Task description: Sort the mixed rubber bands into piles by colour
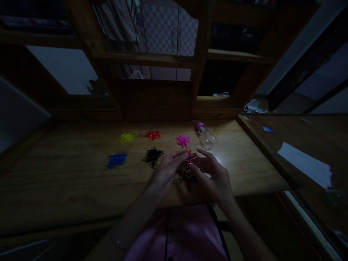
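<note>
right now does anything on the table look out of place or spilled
The clear bottle seems to lie on its side instead of standing, and a faint reddish bit sits alone to the right of the right hand, away from the red pile. No spill stands out.

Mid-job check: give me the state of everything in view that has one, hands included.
Left hand, pinching red loop
Right hand, curved at mixed tangle, grip unclear
Mixed tangle, partly hidden by both hands
Yellow pile, loosely heaped
Red pile, loosely heaped
Pink pile, loosely heaped
Black pile, loosely heaped
Blue pile, loosely heaped
Clear bottle, pink cap on
White paper, flat
Checkered doors, closed
</note>
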`<action>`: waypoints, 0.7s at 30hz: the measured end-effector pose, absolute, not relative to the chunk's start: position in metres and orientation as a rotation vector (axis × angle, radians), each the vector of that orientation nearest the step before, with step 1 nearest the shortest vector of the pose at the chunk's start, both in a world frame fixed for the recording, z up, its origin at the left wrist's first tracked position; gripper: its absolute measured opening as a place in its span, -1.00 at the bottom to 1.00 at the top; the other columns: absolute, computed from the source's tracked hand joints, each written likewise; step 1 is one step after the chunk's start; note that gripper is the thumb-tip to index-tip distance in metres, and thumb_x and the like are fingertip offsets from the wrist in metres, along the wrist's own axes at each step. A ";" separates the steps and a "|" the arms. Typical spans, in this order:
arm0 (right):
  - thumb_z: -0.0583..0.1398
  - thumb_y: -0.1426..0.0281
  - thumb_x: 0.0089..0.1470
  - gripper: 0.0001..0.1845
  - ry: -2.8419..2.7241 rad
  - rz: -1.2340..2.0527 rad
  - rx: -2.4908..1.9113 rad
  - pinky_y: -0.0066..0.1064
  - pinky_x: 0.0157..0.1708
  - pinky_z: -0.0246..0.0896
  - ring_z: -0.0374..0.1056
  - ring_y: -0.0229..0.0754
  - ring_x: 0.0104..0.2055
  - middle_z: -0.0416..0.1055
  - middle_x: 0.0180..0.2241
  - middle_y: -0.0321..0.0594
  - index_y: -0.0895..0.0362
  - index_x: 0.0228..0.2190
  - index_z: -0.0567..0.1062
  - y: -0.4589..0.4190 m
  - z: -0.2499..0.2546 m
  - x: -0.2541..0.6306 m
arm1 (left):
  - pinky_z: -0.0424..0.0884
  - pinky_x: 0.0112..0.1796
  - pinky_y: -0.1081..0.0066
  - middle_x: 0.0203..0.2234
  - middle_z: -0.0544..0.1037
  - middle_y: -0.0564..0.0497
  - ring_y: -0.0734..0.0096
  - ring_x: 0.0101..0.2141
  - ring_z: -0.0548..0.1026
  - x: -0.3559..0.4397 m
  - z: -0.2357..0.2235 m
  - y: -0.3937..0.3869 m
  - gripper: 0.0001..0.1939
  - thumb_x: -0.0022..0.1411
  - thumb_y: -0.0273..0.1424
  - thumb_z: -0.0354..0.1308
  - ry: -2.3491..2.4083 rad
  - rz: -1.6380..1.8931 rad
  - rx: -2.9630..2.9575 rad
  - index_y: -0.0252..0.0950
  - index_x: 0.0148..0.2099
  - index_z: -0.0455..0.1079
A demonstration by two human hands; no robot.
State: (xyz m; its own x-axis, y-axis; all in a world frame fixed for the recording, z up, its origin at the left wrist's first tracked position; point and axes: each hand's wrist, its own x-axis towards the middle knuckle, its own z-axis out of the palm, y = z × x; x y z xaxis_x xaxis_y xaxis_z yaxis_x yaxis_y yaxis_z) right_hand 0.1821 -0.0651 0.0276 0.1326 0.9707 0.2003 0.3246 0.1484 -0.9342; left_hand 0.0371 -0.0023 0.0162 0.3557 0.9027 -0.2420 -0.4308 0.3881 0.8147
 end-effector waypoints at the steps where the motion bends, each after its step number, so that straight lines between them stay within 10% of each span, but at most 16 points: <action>1: 0.26 0.36 0.10 -0.46 -1.403 0.748 -1.362 -0.32 -0.25 0.49 0.52 -0.13 -0.21 0.54 -0.16 -0.19 0.00 0.12 0.33 -0.064 0.028 0.182 | 0.45 -0.12 0.38 -0.25 0.66 -0.13 0.31 -0.23 0.60 0.038 0.016 -0.003 -0.68 0.06 -0.34 0.38 0.784 0.972 0.719 -0.38 -0.14 0.52; 21: 0.24 0.31 0.10 -0.85 -1.243 0.606 -1.426 -0.34 -0.31 0.39 0.48 -0.15 -0.35 0.56 -0.38 -0.21 0.12 -0.36 0.59 -0.047 0.032 0.188 | 0.51 -0.31 0.39 -0.37 0.68 -0.09 0.28 -0.37 0.62 0.045 0.020 -0.008 -0.64 -0.03 -0.29 0.44 0.884 1.018 0.857 -0.38 -0.20 0.52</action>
